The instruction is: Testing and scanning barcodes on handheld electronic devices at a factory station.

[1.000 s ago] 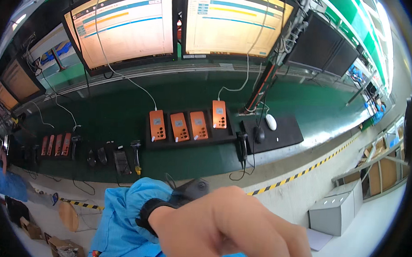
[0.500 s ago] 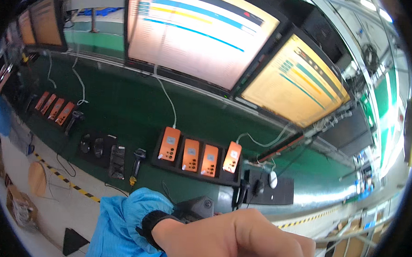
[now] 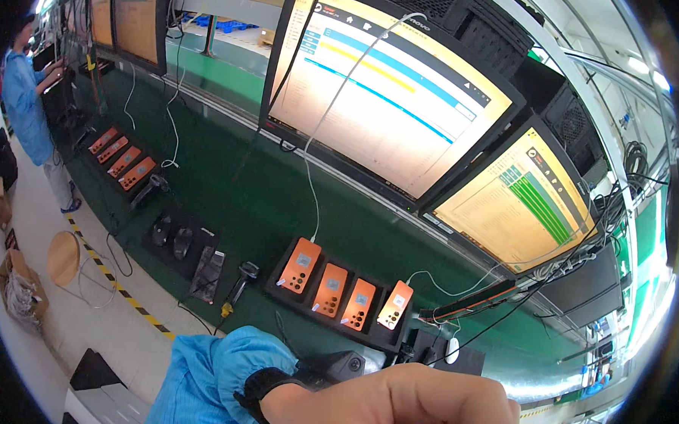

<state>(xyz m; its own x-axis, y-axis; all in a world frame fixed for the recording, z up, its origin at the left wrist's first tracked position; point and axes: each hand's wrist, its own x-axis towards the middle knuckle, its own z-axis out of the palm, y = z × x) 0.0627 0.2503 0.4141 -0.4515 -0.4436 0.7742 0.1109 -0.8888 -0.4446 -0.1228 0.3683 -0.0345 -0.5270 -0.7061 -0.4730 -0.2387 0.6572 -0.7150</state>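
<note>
Probably stiff, light and slippery, the orange phones (image 3: 330, 289) at lower centre suit gripping along long edges; left hand (image 3: 414, 408) half-curled, any hold unclear; right hand unseen.

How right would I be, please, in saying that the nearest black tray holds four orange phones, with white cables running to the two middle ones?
Not quite: the white cables run to the two outer phones, the leftmost and the rightmost, as the head view shows. The nearest black tray does hold four orange phones.
</note>
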